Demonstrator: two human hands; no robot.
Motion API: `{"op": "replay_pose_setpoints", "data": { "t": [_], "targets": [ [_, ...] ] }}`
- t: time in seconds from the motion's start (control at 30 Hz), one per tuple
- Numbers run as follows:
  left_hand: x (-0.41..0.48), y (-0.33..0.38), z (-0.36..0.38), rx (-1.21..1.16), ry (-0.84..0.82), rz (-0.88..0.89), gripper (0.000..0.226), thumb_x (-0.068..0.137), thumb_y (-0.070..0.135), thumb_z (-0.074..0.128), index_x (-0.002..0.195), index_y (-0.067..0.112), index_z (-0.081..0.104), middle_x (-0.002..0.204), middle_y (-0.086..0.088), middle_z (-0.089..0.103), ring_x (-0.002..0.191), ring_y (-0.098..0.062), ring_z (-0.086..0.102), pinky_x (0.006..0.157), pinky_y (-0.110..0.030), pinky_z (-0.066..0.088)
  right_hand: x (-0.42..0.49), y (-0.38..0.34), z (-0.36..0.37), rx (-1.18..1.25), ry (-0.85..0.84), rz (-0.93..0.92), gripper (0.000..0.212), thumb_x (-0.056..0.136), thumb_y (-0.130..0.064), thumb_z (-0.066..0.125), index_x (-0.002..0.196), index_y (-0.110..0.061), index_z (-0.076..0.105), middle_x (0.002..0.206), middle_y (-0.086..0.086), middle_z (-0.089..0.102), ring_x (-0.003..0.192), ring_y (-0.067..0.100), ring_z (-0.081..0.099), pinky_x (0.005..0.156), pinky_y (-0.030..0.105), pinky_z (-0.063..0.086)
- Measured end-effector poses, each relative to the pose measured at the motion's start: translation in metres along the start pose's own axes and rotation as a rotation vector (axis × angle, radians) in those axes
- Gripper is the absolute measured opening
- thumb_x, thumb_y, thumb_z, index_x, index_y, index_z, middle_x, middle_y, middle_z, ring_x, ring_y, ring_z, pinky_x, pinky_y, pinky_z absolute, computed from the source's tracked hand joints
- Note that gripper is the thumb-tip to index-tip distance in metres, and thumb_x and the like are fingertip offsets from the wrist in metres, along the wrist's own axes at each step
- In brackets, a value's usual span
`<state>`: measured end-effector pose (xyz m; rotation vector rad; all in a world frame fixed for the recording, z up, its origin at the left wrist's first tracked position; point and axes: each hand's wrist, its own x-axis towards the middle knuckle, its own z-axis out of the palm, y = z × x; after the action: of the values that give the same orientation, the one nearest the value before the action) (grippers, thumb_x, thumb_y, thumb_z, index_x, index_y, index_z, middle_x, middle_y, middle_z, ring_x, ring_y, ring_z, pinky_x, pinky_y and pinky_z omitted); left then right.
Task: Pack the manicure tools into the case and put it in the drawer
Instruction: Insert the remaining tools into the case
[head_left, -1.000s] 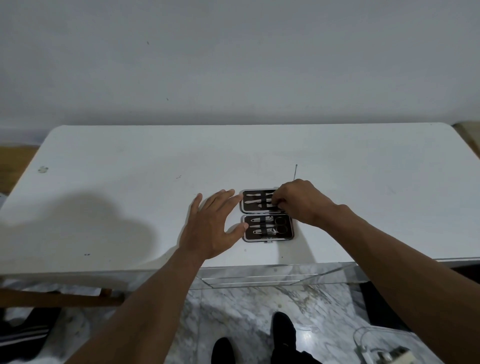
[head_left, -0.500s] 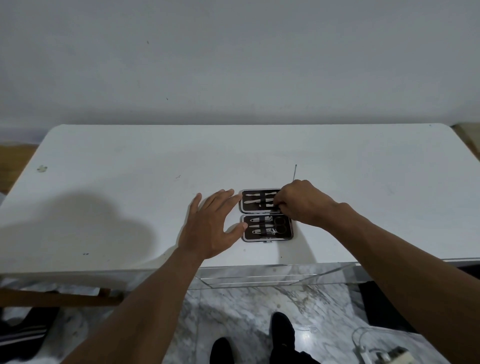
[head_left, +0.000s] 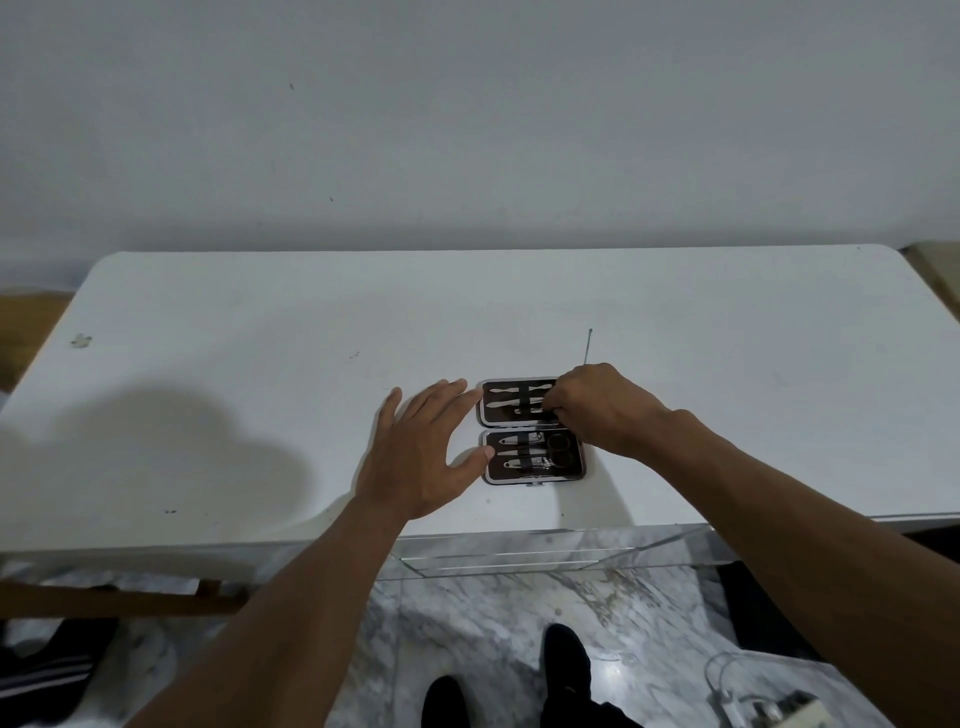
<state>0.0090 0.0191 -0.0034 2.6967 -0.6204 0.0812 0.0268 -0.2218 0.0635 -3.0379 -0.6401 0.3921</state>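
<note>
item: manicure case (head_left: 531, 431), open flat near the front edge of the white table (head_left: 260, 389), two dark trays, one behind the other.

far tray: slim metal tools under an elastic strap; its right end is covered by the right hand (head_left: 597, 408).

near tray: small clippers, further metal tools and a pair of black-handled scissors (head_left: 560, 450), all seated under a strap.

loose item: one thin metal probe (head_left: 587, 346) lies on the table just behind the right hand, outside the case.

right hand: fingers curled and pinched together at the right end of the far tray, apparently pressing a tool into its slot; what exactly is pinched cannot be told, as the fingertips are hidden.

left hand (head_left: 423, 449): open and flat, fingers spread, holding nothing; thumb tip touches the left edge of the near tray, fingertips reach the left edge of the far tray, steadying the case.

change over the last second: almost none. both hands and the case sit where they did; the right hand has only shifted its fingers slightly.

meaning for the task: seating work is likely ongoing. the probe remains unpacked, the case unclosed, and the clear drawer (head_left: 519, 553) below the table edge stands open and empty as far as can be seen.
</note>
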Motion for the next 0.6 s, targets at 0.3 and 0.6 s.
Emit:
{"op": "replay_pose_setpoints", "data": {
  "t": [0.3,0.6],
  "targets": [
    [0.000,-0.001,0.000,-0.002,-0.006,-0.002,0.067,0.088,0.065,0.041,0.149,0.039,0.031,0.154,0.015,0.036,0.144,-0.005,0.026,0.120,-0.050,0.013,0.003,-0.014,0.003,0.193,0.091,0.001,0.024,0.091,-0.005,0.051,0.102,-0.012,0.071,0.101,0.008,0.072,0.095,0.029,0.064,0.081,0.039,0.051],
    [0.000,0.000,0.000,-0.009,-0.003,0.004,0.067,0.088,0.064,0.042,0.149,0.038,0.030,0.154,0.013,0.036,0.144,-0.006,0.027,0.120,-0.050,0.014,-0.004,-0.003,-0.001,0.149,0.045,0.089,0.022,0.090,-0.007,0.048,0.093,-0.010,0.070,0.092,0.010,0.069,0.088,0.030,0.064,0.079,0.041,0.052]
  ]
}}
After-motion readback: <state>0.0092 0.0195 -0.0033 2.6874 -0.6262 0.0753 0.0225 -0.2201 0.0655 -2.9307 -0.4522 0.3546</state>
